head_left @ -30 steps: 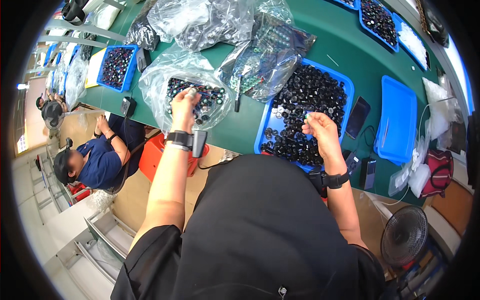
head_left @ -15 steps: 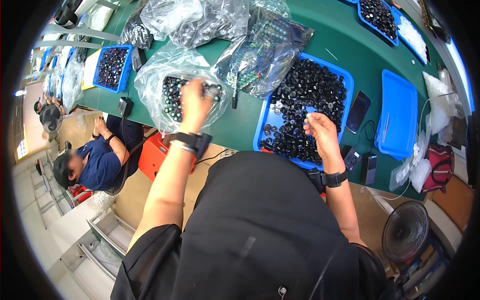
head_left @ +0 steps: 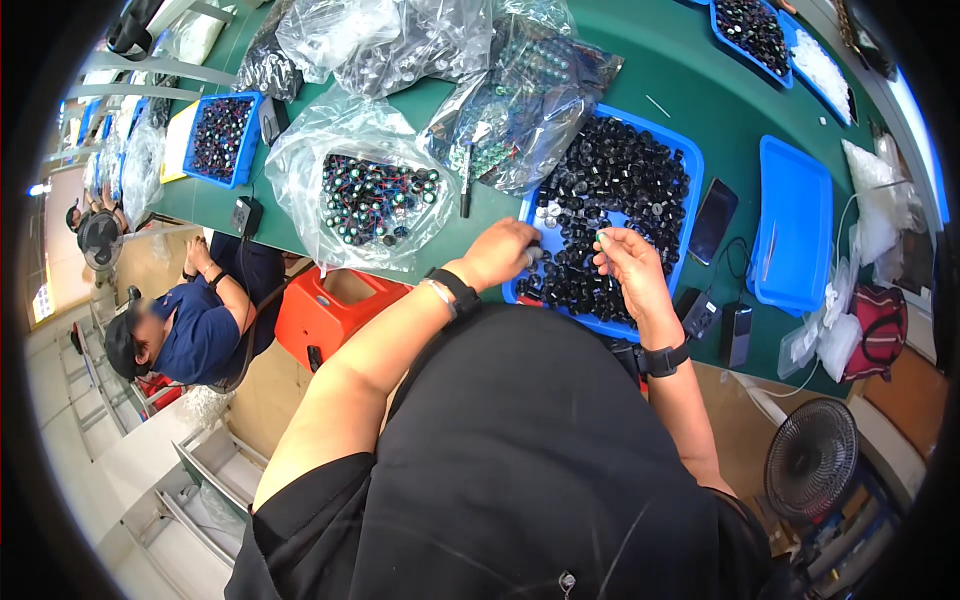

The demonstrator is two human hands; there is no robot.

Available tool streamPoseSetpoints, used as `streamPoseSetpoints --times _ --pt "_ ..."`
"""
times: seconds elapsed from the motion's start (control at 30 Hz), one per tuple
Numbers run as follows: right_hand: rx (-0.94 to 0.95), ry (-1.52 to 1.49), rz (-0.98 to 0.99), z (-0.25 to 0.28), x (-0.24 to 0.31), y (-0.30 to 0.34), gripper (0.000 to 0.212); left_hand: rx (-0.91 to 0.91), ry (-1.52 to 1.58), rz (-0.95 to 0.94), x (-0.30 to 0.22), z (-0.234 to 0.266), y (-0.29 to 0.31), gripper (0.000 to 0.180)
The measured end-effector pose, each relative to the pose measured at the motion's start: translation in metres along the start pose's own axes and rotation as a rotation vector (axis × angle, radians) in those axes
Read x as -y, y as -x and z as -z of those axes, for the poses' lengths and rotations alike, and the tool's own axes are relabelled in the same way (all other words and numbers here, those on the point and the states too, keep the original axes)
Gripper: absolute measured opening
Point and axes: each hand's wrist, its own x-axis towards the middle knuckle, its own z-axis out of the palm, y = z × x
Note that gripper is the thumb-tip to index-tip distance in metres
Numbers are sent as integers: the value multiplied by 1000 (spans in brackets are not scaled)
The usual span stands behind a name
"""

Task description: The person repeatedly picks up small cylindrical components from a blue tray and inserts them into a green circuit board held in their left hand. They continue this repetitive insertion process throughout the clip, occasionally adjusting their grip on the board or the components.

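My left hand sits at the near left corner of a blue tray heaped with small black round parts; its fingers are closed around a small part. My right hand hovers over the same tray and pinches a small greenish piece between thumb and fingers. The two hands are close together, fingertips nearly meeting. To the left lies an open clear plastic bag of small dark parts with green and red wires.
More clear bags lie at the back of the green table. An empty blue tray, phones, another blue tray of parts and a black pen lie around. A seated person is at left, a fan at lower right.
My left hand has left the clear bag of wired parts and moved right to the blue tray, beside my right hand. My right hand stayed over the tray.
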Motion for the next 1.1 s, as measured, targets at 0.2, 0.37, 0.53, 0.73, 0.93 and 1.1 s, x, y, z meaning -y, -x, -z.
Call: streamPoseSetpoints --times 0.2,0.37,0.53,0.73,0.93,1.1 --pt "123 24 77 -18 17 4 22 -40 999 378 -45 46 -9 33" --pt "124 29 203 -35 40 10 20 -5 1111 353 -72 64 -11 39" --pt "130 11 214 -38 44 11 15 -64 1283 281 -80 61 -10 41" --pt "112 71 215 -37 42 11 13 -30 1265 357 -81 64 -10 47" --pt "103 121 253 -45 43 8 11 -7 1205 340 -84 68 -10 51" --pt "25 164 247 -49 40 6 9 -27 1165 333 -84 68 -10 47"
